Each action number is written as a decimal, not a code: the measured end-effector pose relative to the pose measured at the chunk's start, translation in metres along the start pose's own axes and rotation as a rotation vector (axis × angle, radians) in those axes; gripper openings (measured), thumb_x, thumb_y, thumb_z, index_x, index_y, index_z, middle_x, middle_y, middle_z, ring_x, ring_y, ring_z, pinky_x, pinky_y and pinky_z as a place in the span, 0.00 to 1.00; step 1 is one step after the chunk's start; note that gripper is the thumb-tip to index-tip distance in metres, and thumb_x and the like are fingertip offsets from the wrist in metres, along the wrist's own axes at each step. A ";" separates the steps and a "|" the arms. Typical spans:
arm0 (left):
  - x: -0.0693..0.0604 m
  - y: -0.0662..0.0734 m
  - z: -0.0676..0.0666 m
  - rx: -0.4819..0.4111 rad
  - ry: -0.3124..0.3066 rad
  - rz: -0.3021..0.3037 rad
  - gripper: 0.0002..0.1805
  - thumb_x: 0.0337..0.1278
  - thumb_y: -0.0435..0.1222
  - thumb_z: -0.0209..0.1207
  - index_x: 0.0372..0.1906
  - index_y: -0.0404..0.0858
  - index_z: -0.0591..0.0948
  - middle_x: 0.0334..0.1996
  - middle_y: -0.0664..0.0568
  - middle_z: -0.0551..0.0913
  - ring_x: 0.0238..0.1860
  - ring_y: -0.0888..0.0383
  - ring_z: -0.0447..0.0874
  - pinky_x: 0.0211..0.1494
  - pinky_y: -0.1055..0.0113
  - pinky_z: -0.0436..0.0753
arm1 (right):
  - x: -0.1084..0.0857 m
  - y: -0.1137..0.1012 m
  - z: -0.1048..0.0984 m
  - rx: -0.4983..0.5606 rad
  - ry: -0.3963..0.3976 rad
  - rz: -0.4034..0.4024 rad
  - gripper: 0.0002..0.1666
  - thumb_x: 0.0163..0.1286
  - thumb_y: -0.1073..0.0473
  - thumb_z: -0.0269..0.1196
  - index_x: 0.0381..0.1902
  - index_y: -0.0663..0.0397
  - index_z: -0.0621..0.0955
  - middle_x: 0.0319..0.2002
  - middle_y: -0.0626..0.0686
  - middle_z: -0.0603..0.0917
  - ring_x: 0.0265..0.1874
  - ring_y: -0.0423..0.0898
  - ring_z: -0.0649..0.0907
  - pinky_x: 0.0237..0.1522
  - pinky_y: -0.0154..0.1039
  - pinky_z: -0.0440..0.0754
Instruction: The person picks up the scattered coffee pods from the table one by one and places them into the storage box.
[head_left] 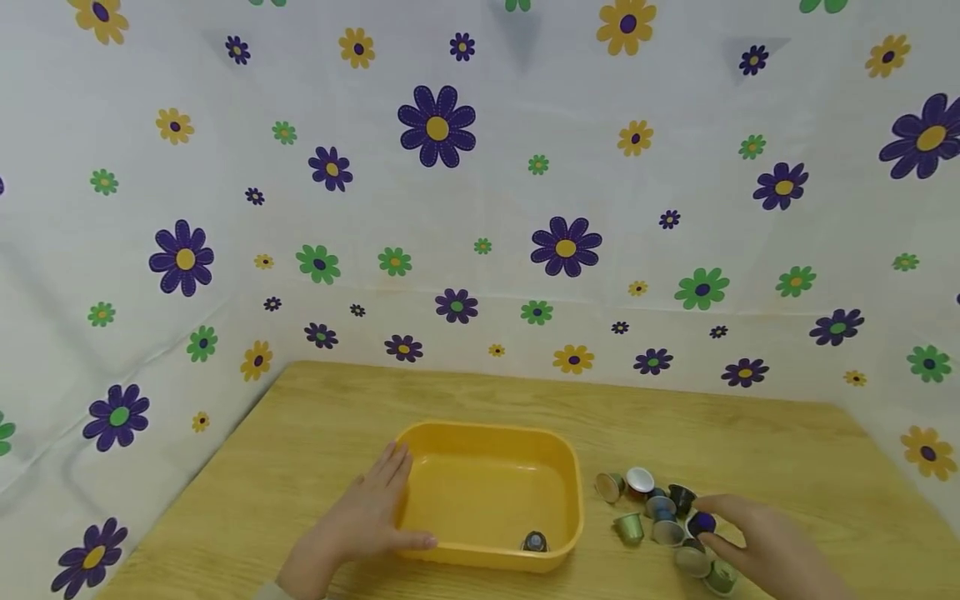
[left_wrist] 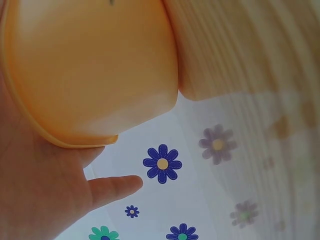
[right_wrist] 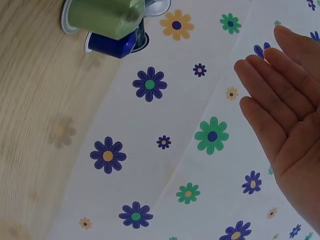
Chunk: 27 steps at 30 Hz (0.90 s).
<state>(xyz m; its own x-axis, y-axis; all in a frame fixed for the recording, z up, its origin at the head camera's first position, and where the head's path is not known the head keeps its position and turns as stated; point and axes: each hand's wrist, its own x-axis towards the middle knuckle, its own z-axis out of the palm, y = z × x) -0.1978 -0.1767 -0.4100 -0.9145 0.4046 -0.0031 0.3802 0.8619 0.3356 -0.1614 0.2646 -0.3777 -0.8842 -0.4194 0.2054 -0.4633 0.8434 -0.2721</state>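
A person's left hand (head_left: 363, 512) lies against the left side of a yellow tray (head_left: 465, 557), its fingers straight and the thumb spread towards the near rim. One dark pod (head_left: 535, 542) sits inside the tray, in the near right corner. The right hand (head_left: 772, 542) is at the loose pods on the tabletop (head_left: 360, 400) right of the tray, thumb and forefinger parted about a blue pod (head_left: 701, 523); whether they touch it cannot be told. A green pod (head_left: 630, 528) lies nearer the tray.
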 end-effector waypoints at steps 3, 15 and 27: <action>0.002 0.002 0.002 -0.009 -0.009 0.000 0.60 0.37 0.67 0.54 0.65 0.26 0.50 0.67 0.38 0.42 0.67 0.45 0.35 0.56 0.39 0.55 | -0.005 0.006 -0.005 -0.009 0.029 0.044 0.17 0.50 0.60 0.67 0.40 0.59 0.80 0.36 0.53 0.82 0.35 0.52 0.81 0.33 0.42 0.78; 0.003 -0.001 0.002 -0.007 0.004 0.002 0.60 0.36 0.67 0.55 0.65 0.25 0.51 0.67 0.38 0.43 0.66 0.44 0.36 0.55 0.37 0.55 | -0.017 0.030 -0.021 0.017 0.122 0.161 0.18 0.51 0.63 0.66 0.40 0.64 0.80 0.38 0.59 0.82 0.37 0.58 0.80 0.35 0.51 0.77; -0.001 -0.001 0.004 -0.028 -0.007 0.004 0.59 0.37 0.66 0.55 0.65 0.26 0.51 0.67 0.38 0.43 0.67 0.45 0.36 0.56 0.38 0.53 | -0.016 0.038 -0.017 0.031 0.003 0.185 0.19 0.52 0.58 0.66 0.40 0.65 0.80 0.38 0.59 0.82 0.38 0.57 0.79 0.36 0.51 0.76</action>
<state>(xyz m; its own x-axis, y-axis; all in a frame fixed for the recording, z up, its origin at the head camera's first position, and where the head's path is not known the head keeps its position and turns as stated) -0.1969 -0.1763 -0.4138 -0.9121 0.4099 -0.0084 0.3793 0.8515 0.3621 -0.1635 0.3089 -0.3751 -0.9542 -0.2576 0.1520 -0.2948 0.8953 -0.3338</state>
